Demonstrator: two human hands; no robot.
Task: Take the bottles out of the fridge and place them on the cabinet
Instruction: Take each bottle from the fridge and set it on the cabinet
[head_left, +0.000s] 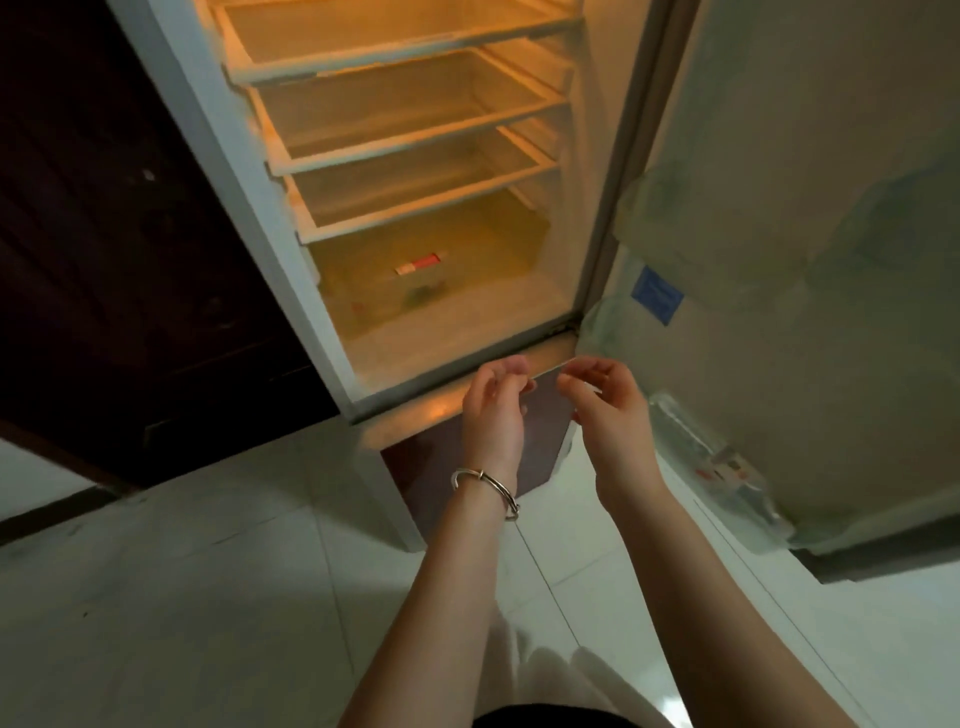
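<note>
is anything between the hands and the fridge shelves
Nothing visible. The fridge door is swung open to the right, and both the left hand and right hand hang empty in front of the open shelves. No bottle shows on them.

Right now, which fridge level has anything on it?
Only the bottom compartment, below the three bare glass shelves: a small red-and-white package lies there.
</note>
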